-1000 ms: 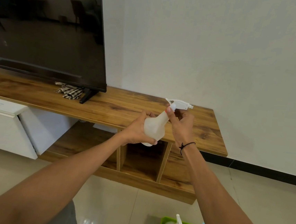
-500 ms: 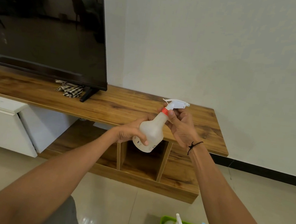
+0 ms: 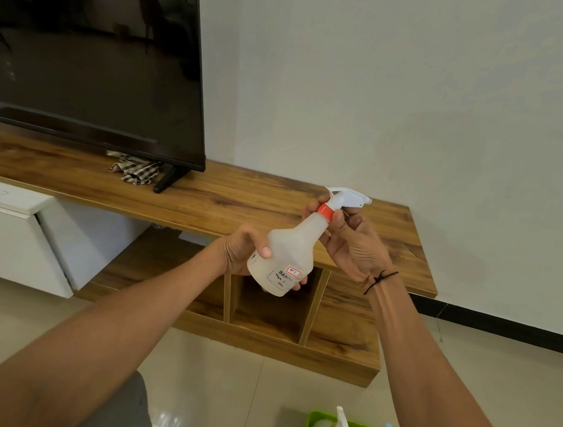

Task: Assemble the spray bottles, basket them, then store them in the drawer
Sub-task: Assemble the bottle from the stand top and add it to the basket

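Spray bottle (image 3: 286, 251) tilted — nozzle (image 3: 350, 196) up-right; both hands hold.

Taking the wooden TV stand (image 3: 240, 202) as the landmark: its top is bare from the middle to the right end, with open air above it up the wall. At its left, the television (image 3: 82, 49) and a checked cloth (image 3: 134, 170) by its foot block the surface. Below, three open cubbies — two narrow dividers between them. On the floor before its right end, a green basket (image 3: 313, 419) holds bottles.
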### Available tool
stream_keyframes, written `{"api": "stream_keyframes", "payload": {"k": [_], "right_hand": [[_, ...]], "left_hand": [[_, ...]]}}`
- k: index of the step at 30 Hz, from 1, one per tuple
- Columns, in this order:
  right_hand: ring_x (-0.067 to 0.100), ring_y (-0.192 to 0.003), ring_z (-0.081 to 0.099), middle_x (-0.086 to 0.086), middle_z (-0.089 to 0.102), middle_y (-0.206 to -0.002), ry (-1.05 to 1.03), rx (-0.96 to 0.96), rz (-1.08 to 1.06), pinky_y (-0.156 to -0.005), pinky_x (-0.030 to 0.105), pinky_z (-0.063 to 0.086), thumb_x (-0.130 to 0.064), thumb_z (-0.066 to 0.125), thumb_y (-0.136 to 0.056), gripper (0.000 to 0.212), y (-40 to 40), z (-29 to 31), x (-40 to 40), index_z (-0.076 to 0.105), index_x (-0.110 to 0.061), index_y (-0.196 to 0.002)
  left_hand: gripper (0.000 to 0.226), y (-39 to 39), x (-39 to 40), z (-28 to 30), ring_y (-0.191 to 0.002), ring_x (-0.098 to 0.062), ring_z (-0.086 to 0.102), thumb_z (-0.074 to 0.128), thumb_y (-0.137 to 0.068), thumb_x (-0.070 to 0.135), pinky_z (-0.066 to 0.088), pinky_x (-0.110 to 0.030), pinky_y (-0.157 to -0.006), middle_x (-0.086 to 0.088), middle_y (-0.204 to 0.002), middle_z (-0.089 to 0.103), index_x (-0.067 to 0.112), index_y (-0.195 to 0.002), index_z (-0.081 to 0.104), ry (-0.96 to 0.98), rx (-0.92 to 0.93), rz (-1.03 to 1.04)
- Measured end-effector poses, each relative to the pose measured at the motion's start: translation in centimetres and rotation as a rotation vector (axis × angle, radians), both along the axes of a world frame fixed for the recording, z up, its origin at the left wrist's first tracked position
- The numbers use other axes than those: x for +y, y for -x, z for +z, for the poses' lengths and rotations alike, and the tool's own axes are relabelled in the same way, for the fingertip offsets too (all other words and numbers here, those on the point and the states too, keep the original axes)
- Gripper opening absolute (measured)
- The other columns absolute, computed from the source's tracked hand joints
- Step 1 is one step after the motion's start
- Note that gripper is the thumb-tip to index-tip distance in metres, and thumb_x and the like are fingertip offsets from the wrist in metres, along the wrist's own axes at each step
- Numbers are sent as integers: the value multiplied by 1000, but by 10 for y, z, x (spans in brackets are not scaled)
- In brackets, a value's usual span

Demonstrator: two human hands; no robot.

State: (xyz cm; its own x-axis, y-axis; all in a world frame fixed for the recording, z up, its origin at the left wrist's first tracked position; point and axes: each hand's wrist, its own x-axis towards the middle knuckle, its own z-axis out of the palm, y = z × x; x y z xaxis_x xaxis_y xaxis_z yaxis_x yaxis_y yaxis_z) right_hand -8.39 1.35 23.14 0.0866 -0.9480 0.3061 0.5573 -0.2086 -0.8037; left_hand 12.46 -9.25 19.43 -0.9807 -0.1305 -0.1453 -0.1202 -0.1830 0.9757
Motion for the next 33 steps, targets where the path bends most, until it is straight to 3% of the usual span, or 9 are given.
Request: {"api": "stream_keyframes", "payload": {"k": [4, 8, 13, 16, 21, 23, 26, 29, 33], "right_hand": [[32, -129, 62, 15, 71, -121, 19, -98, 60, -108, 42, 53, -8, 52, -97, 30, -2, -5, -2, 61, -4, -125], [31, -127, 62, 14, 70, -120, 16, -107, 88, -110, 43, 50, -10, 54, -97, 30, -2, -8, -3, 61, -5, -125], [32, -116, 69, 17, 73, -116, -95, -94, -252, -94, 43, 61, -18, 72, -86, 37, -13, -13, -6, 66, -7, -121], [26, -107, 72, 8, 76, -108, -165, 14, -539, -92, 47, 62, -20, 83, -77, 38, -21, -20, -10, 72, -10, -113], [19, -100, 74, 1, 78, -97, -179, 154, -761, -91, 49, 63, -11, 82, -87, 16, -26, -28, -15, 74, -20, -100], [21, -102, 73, 2, 78, -99, -170, 97, -742, -94, 50, 62, -10, 79, -90, 16, -22, -28, -17, 74, -16, -103], [27, -112, 69, 11, 73, -113, -147, -81, -639, -97, 49, 60, -9, 76, -88, 25, -14, -23, -16, 70, -9, -113], [28, -117, 68, 15, 70, -122, -108, -230, -519, -98, 46, 60, -10, 74, -83, 35, -11, -21, -13, 67, -8, -118], [29, -119, 67, 17, 69, -124, -113, -266, -502, -102, 47, 57, -5, 67, -95, 24, -10, -23, -15, 66, -8, -119]], "left_hand": [[86, -1, 1, -2, -110, -45, 63, 73, -66, 43, 30, -46, -88, -26, -122, 65, 11, -144, 56, -65, 25, -18], [85, -3, -3, -3, -106, -43, 63, 74, -70, 45, 40, -47, -88, -28, -117, 64, 7, -143, 54, -153, 59, -62], [91, -1, -4, -1, -120, -39, 64, 86, -69, 40, 52, -49, -92, -23, -130, 63, 9, -147, 50, -37, -23, 82], [101, 5, 4, 3, -127, -32, 60, 90, -59, 40, 56, -49, -104, -12, -137, 61, 20, -147, 46, 326, -186, 369], [99, 22, 20, 5, -122, -16, 53, 97, -66, 41, 56, -36, -95, 8, -135, 49, 31, -145, 39, 881, -291, 667], [93, 20, 15, 2, -125, -18, 55, 91, -74, 48, 58, -39, -97, 7, -142, 48, 33, -149, 37, 787, -217, 638], [76, 9, 5, 0, -126, -28, 63, 56, -87, 77, 59, -52, -101, -5, -147, 55, 35, -149, 43, 348, -106, 632], [80, -7, -9, -4, -125, -37, 67, 30, -96, 83, 64, -49, -88, -20, -142, 64, 29, -150, 52, -14, -123, 502], [74, -10, -9, -7, -104, -33, 72, 40, -101, 69, 67, -39, -79, -30, -136, 65, 15, -150, 51, -35, -168, 377]]}}
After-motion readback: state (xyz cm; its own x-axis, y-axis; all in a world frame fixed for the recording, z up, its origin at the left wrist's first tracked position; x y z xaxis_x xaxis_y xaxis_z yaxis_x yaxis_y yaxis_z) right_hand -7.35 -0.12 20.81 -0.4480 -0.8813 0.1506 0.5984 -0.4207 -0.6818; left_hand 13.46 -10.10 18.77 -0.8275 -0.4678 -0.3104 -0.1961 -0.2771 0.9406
